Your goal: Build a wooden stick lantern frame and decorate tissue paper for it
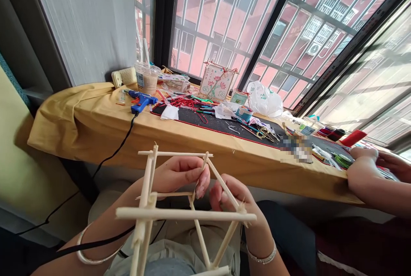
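Observation:
I hold a frame of pale wooden sticks (180, 214) over my lap, its bars glued into a cube-like cage. My left hand (180, 174) reaches inside it, and its fingers pinch a thin upright stick near the frame's top corner. My right hand (239, 201) is closed on the slanted stick at the frame's right side, just beside the left fingertips. A silver bangle circles my left wrist and a beaded bracelet my right.
A table under a yellow cloth (96, 117) runs along the barred window. On it lie a blue glue gun (141, 99) with its black cord hanging down, a drink cup (147, 78), an embroidered square lantern panel (216, 81), scissors (266, 132) and a white bag (265, 98). Another person's hands (369, 169) rest at the right table edge.

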`<state>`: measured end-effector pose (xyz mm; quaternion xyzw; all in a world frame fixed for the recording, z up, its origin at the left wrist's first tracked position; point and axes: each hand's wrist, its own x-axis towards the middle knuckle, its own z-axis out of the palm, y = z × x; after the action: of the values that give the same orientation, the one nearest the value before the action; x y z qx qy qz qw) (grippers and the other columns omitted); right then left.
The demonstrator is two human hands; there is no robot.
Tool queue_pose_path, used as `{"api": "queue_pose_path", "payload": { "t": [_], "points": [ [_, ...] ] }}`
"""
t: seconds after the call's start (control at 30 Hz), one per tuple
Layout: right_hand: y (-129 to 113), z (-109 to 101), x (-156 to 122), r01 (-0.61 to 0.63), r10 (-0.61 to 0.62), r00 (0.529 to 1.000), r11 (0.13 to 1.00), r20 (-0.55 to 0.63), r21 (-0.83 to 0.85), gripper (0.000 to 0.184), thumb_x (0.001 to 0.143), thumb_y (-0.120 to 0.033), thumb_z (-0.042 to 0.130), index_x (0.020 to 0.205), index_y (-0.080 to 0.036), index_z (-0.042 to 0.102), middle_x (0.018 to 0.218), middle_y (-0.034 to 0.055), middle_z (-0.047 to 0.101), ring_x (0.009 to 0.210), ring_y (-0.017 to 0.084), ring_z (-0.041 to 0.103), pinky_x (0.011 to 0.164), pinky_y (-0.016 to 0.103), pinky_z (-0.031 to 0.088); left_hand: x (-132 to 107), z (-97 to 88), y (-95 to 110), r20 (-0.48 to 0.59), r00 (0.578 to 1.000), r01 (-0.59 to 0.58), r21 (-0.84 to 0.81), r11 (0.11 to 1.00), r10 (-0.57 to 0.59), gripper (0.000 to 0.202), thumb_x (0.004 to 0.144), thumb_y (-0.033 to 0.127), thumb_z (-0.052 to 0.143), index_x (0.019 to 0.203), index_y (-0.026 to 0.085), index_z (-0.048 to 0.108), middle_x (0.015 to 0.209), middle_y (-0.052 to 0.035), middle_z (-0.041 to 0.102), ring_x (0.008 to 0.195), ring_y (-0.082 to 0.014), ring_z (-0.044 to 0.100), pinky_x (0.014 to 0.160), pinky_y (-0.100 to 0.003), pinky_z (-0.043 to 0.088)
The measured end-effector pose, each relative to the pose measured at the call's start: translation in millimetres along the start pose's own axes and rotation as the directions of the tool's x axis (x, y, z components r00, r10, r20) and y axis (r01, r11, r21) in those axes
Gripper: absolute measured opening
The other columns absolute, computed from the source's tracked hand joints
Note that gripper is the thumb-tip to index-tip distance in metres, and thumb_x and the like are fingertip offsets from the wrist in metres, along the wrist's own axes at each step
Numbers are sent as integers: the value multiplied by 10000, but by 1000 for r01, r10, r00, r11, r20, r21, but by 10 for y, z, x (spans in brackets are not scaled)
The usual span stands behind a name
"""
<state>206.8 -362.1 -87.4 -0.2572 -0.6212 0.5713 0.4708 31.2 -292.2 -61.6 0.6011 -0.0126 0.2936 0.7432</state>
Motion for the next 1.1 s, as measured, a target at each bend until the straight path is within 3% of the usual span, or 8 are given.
{"api": "queue_pose_path", "payload": {
  "t": [0.13, 0.3, 0.37, 0.47, 0.6, 0.73, 0.97, 1.1],
  "points": [
    [9, -239, -155, 205, -184, 920, 978, -347, 25, 291, 890, -368, 451, 665, -187, 416, 479, -48, 453, 427, 80, 374, 431, 196, 295, -21, 9, 39, -19, 999, -41, 2, 999, 41, 256, 814, 338, 576, 645, 147, 563, 586, -8, 512, 552, -127, 474, 532, -247, 373],
    [-160, -548, -520, 627, -485, 490, 774, -724, -93, 211, 830, -269, 583, 669, -185, 476, 492, -88, 367, 406, 57, 277, 412, 157, 313, -50, -4, 58, -65, 994, -90, 13, 996, 90, 254, 809, 331, 585, 638, 145, 556, 574, -6, 517, 546, -130, 476, 553, -264, 394],
    [-208, -537, -579, 576, -489, 447, 798, -749, -177, 113, 770, -217, 644, 843, -206, 558, 633, -60, 459, 491, 56, 382, 441, 154, 349, -42, 9, 60, -80, 989, -123, 19, 992, 124, 264, 805, 337, 591, 626, 147, 552, 552, 6, 507, 540, -129, 480, 595, -285, 404],
    [-144, -357, -488, 343, -445, 635, 895, -631, -286, 205, 803, -392, 586, 890, -209, 616, 665, -6, 531, 556, 100, 474, 456, 195, 384, -19, 29, 54, -108, 980, -161, 44, 986, 165, 281, 808, 346, 588, 611, 148, 556, 542, 7, 505, 601, -147, 503, 678, -317, 407],
    [40, 25, -174, -23, -162, 885, 922, -437, -388, 320, 804, -477, 536, 810, -173, 636, 632, 20, 571, 546, 118, 492, 493, 220, 385, -6, 17, 45, -110, 979, -164, 74, 984, 171, 288, 799, 369, 594, 616, 150, 565, 561, 0, 525, 653, -162, 525, 727, -337, 420],
    [75, 278, 84, -103, -66, 942, 877, -330, -469, 380, 745, -514, 561, 673, -141, 574, 594, 3, 501, 551, 112, 429, 497, 223, 341, -39, 1, 64, -131, 981, -128, 130, 983, 145, 293, 792, 390, 595, 620, 153, 567, 588, -8, 540, 655, -162, 537, 731, -339, 446],
    [141, 384, 246, -153, 118, 967, 978, -227, -140, 352, 736, -461, 603, 624, -165, 447, 506, -37, 429, 455, 74, 356, 422, 200, 287, -90, 32, 98, -142, 984, -88, 166, 982, 112, 278, 808, 380, 572, 642, 157, 585, 649, -29, 554, 710, -171, 543, 703, -306, 440],
    [184, 450, 254, -81, 16, 957, 973, -291, -215, 351, 763, -433, 563, 569, -176, 425, 451, -42, 414, 408, 75, 349, 393, 204, 290, -90, 4, 59, -128, 982, -118, 162, 980, 139, 289, 812, 382, 566, 635, 153, 573, 634, -36, 561, 683, -172, 545, 691, -323, 448]
  ]
}}
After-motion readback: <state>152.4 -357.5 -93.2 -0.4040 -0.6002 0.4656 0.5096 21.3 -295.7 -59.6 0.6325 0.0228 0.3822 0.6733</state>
